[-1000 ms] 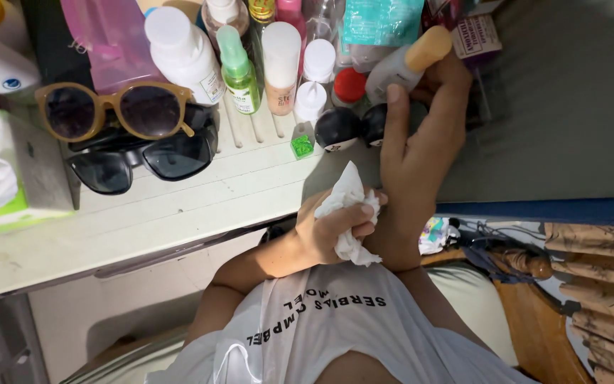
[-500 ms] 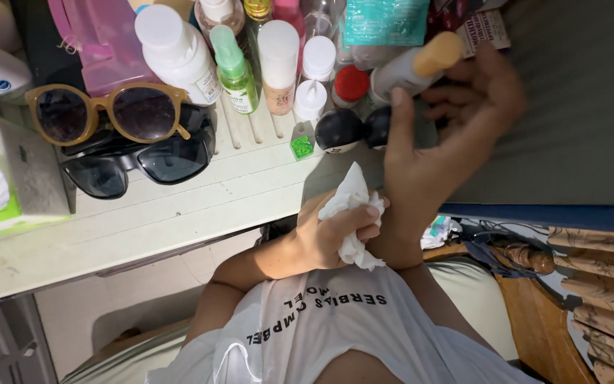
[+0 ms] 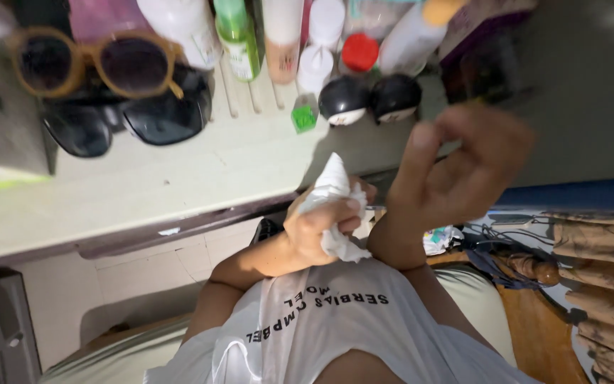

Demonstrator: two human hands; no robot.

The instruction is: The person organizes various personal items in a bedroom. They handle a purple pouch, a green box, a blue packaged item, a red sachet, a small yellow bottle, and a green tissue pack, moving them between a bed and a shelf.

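Sunglasses [image 3: 97,64] on shelf [image 3: 179,178], left of bottles [image 3: 282,35]; 2 pr.

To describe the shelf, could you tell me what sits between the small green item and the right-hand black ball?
The other black ball sits between the green item and the right-hand black ball, in the head view.

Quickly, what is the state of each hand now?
Left hand: closed, holding a crumpled white paper tissue.
Right hand: fingers curled, blurred, holding nothing visible.

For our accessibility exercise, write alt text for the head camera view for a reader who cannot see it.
A person's left hand grips a crumpled white tissue at a pale table's edge, while the empty right hand is raised, fingers curled. Behind stand bottles, two round black containers and two pairs of sunglasses.
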